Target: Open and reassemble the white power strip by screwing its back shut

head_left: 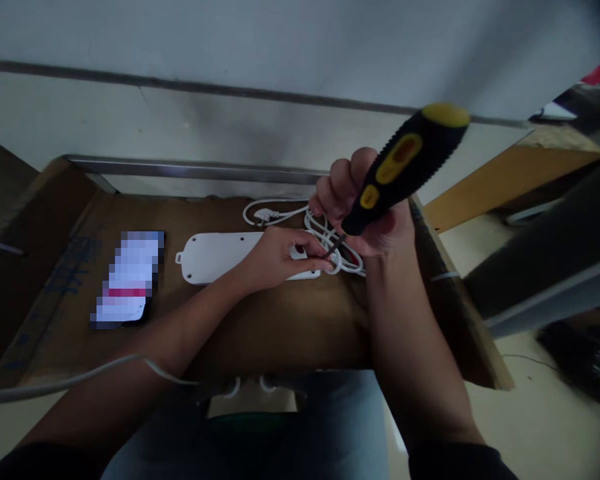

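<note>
Clamping a black-and-yellow screwdriver [405,167] in the right hand [365,200] at one o'clock, while pressing the left hand [280,257], fingers together, onto a white power strip [215,257] at ten o'clock.

A bare workroom or repair corner, by the look: cardboard worktop [280,333], screwdriver [405,167], power strip [215,257], plain pale wall [230,40], scuffed floor [530,400].

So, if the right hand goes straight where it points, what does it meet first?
Likely the power strip end, at the tip of the screwdriver in the right hand, beside the left hand; depth is unclear, so the cable may come first.
</note>
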The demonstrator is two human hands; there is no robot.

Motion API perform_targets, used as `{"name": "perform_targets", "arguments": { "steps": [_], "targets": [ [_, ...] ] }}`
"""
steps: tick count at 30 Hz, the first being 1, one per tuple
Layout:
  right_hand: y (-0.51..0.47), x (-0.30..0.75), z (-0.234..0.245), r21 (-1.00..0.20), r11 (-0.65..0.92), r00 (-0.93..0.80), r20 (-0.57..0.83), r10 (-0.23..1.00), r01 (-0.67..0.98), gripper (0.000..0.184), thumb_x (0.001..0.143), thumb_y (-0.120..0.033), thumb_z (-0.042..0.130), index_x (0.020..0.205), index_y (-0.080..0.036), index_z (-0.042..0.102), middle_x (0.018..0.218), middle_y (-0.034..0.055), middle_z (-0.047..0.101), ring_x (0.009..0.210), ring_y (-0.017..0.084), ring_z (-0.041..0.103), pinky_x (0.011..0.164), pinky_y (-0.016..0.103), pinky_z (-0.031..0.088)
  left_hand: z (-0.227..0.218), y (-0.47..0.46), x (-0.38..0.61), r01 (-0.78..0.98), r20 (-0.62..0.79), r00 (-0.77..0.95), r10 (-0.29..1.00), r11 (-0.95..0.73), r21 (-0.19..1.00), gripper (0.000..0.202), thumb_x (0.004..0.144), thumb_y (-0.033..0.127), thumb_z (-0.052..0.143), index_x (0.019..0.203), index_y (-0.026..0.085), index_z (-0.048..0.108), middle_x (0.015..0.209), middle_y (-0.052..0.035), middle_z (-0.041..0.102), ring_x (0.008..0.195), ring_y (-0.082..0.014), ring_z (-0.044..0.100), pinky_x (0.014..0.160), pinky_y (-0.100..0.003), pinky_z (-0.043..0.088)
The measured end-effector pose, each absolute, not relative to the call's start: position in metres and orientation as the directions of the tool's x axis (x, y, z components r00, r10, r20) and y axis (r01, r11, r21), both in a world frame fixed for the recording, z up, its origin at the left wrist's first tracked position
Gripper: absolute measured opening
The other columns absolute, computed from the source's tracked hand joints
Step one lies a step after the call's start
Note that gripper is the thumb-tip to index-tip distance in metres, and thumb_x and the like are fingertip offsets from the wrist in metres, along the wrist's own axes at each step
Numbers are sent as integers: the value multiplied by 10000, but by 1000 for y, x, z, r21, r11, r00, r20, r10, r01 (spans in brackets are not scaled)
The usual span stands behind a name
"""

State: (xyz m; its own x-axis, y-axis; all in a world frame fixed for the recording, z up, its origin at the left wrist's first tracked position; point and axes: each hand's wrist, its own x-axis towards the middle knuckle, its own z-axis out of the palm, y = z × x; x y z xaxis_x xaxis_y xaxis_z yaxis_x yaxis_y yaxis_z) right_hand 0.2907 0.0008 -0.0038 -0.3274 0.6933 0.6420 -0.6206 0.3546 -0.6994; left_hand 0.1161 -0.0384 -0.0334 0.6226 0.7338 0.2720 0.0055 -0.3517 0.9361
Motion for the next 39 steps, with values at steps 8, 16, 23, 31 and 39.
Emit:
{"name": "perform_targets", "arguments": {
  "steps": [8, 16, 23, 31, 39],
  "targets": [
    [-12, 298, 3, -775, 409, -380, 605, 700, -482, 522, 430, -487, 1031, 741, -289, 662, 576, -76, 424, 569, 125, 440, 612, 304, 487, -35, -46, 124, 28, 218, 575, 788, -285, 958, 273, 785, 358, 892, 744, 154, 715, 750, 6, 740, 699, -102, 612, 698, -231, 488],
    [-11, 306, -11, -786, 392, -408, 594, 694, -479, 369, 613, -470, 946, 893, -278, 802, 622, -27, 562, 562, 132, 534, 533, 285, 534, -26, -41, 113, 13, 314, 703, 638, -453, 891, 177, 960, 330, 727, 1013, 177, 796, 962, -38, 815, 878, -145, 728, 846, -268, 559],
    [-11, 312, -5, -841, 400, -536, 541, 648, -365, 570, 538, -327, 979, 1074, -281, 793, 972, 12, 719, 838, 157, 677, 729, 288, 600, -28, -38, 112, 24, 317, 644, 696, -432, 902, 248, 931, 433, 765, 898, 194, 822, 845, -18, 813, 789, -143, 717, 726, -241, 534],
    [-11, 314, -5, -875, 329, -537, 478, 695, -354, 377, 605, -242, 960, 905, -255, 732, 658, -48, 632, 594, 133, 582, 544, 264, 513, -33, -52, 122, 78, 270, 475, 837, -345, 935, 252, 808, 414, 885, 800, 178, 797, 797, -5, 801, 737, -142, 696, 701, -237, 533],
    [-16, 318, 1, -877, 386, -436, 478, 762, -286, 324, 585, -343, 991, 786, -240, 759, 605, -32, 656, 594, 142, 622, 621, 287, 547, -24, -42, 111, 79, 288, 715, 637, -483, 872, 211, 978, 345, 693, 1015, 178, 817, 1016, -40, 835, 910, -166, 748, 822, -255, 536]
  ]
}}
